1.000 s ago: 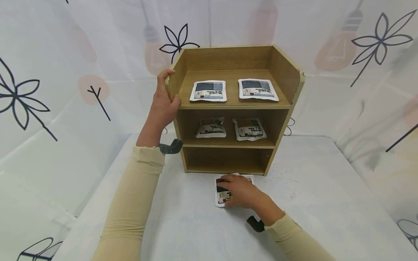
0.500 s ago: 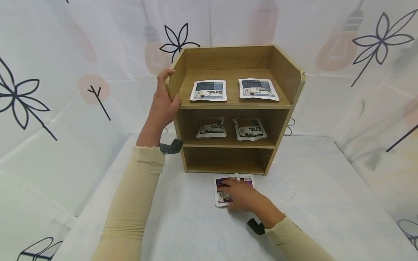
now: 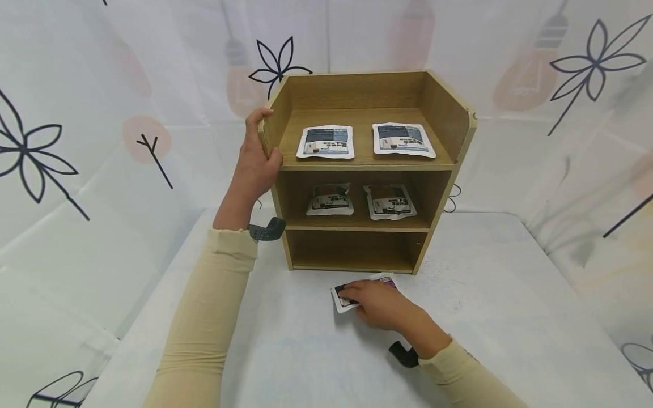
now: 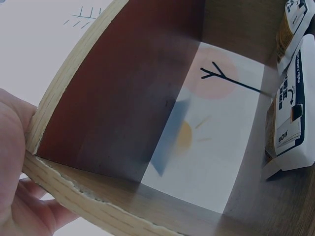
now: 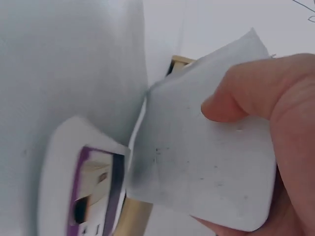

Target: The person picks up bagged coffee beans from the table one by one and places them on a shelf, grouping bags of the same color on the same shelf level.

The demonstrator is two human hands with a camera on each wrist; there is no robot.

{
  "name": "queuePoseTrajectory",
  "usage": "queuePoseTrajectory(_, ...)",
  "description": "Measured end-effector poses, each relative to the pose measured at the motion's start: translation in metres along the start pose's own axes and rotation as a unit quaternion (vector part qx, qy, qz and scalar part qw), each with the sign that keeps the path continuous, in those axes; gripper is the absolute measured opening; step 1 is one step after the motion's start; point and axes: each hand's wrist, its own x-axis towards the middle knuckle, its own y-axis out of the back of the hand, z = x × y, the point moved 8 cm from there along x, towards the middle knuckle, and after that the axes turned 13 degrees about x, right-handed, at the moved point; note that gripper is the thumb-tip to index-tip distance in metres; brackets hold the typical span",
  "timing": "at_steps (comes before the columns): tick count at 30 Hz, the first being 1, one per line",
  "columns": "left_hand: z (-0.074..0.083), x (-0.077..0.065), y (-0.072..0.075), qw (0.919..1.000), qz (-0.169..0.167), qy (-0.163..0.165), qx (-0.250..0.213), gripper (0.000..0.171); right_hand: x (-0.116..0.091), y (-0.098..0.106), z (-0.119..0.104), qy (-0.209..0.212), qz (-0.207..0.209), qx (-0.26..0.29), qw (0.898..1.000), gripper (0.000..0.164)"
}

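My left hand [image 3: 257, 156] grips the upper left side panel of a small wooden shelf unit [image 3: 367, 166]; in the left wrist view its fingers [image 4: 42, 211] curl round the panel's edge. Just in front of the unit, my right hand [image 3: 382, 306] pinches a flat white packet [image 3: 343, 300] with dark and purple print, tilted up from the table. The right wrist view shows the thumb on this packet's plain pale back [image 5: 197, 162]. A second packet [image 5: 98, 191] with a purple border is beside it; I cannot tell whether the hand holds that too.
Two blue-printed packets [image 3: 326, 141] lie on the top shelf. Two brown-printed packets [image 3: 390, 202] sit on the middle shelf. Nothing shows on the bottom shelf [image 3: 352, 252]. Beneath everything is a white table [image 3: 484, 317], with a patterned sheet [image 3: 168, 68] hanging behind.
The packet under my right hand has gone from lying flat to tilted, its near left edge lifted off the table. My left hand and the shelf unit stay put.
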Motion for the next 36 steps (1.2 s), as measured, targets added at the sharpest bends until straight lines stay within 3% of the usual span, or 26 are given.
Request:
queuePoseTrajectory(8,-0.001,0.0,-0.001,1.0,-0.001,0.001,0.002,0.064,-0.001,0.015,-0.002,-0.003,0.045,-0.008,0.999,0.032)
queuePoseTrajectory(21,0.0,0.0,0.0,1.0,-0.001,0.002,0.004,0.065,-0.011,0.048,-0.013,0.051,0.123,-0.033,0.991,0.033)
queuePoseTrajectory(36,-0.002,0.0,-0.001,1.0,-0.001,0.006,0.006,0.064,-0.02,0.064,0.002,0.05,0.175,-0.06,0.982,0.037)
